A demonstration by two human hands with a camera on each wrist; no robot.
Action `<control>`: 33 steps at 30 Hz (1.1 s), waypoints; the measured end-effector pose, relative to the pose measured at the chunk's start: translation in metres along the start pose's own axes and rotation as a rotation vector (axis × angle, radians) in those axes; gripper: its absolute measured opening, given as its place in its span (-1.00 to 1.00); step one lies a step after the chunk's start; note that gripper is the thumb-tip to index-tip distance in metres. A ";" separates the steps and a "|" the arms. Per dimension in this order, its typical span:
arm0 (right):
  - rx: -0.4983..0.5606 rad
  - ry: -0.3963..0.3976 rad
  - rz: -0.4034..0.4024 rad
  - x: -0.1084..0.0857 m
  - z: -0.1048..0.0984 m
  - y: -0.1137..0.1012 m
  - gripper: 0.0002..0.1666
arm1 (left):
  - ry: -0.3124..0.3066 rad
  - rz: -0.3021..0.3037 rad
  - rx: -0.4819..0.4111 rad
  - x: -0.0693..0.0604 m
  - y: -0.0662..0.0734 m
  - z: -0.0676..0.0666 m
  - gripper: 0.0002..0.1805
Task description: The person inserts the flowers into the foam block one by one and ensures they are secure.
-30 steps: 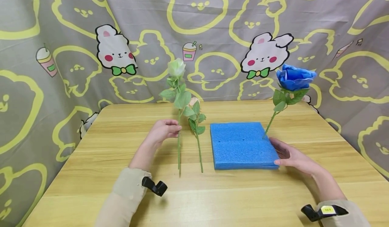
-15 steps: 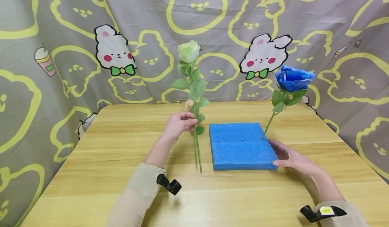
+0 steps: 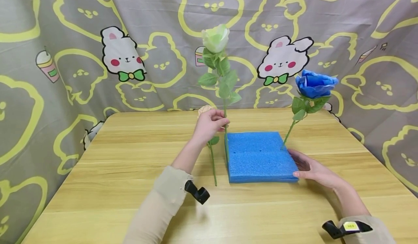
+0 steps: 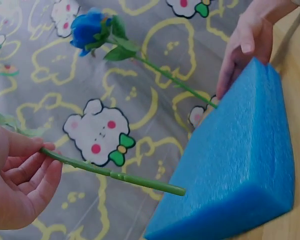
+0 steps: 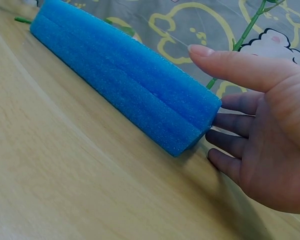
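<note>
My left hand (image 3: 210, 126) pinches the green stem of a white-green artificial rose (image 3: 216, 39) between thumb and fingers. The rose stands nearly upright at the left edge of a blue foam block (image 3: 258, 160). In the left wrist view the stem's cut end (image 4: 177, 190) shows free in front of the block; whether it touches cannot be told. A blue rose (image 3: 316, 84) leans rightward, its stem stuck in the block's right part. My right hand (image 3: 315, 169) rests against the block's right side, fingers (image 5: 235, 122) fairly straight, thumb by the front corner.
A peach rose (image 3: 204, 109) lies on the wooden table (image 3: 130, 146) left of the block, partly hidden behind my left hand. Two small holes show in the block's top. A grey patterned curtain (image 3: 156, 15) hangs behind the table.
My left hand has carried the white-green rose rightward and up, past the peach rose to the block's left edge. My right hand and the blue rose have stayed put.
</note>
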State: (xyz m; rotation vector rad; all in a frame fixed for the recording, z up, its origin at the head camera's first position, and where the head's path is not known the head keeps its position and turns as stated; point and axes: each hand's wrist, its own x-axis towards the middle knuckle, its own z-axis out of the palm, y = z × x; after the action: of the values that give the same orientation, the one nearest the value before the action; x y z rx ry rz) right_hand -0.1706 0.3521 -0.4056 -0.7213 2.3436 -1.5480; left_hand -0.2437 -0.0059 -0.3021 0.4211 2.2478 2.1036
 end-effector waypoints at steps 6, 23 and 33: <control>0.010 -0.003 0.004 0.000 0.000 0.001 -0.14 | -0.028 0.040 -0.028 0.007 0.007 0.021 -0.86; -0.015 0.009 0.005 0.001 -0.001 0.001 -0.14 | -0.121 0.059 0.115 0.016 0.012 0.067 -0.84; 0.003 0.004 0.018 0.000 0.000 0.000 -0.14 | -0.130 0.094 0.151 0.021 0.009 0.089 -0.85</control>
State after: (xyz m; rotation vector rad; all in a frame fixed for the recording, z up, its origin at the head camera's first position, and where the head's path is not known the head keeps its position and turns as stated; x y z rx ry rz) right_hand -0.1708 0.3515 -0.4055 -0.6946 2.3442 -1.5462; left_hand -0.2436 0.0854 -0.2973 0.6628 2.3619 1.8912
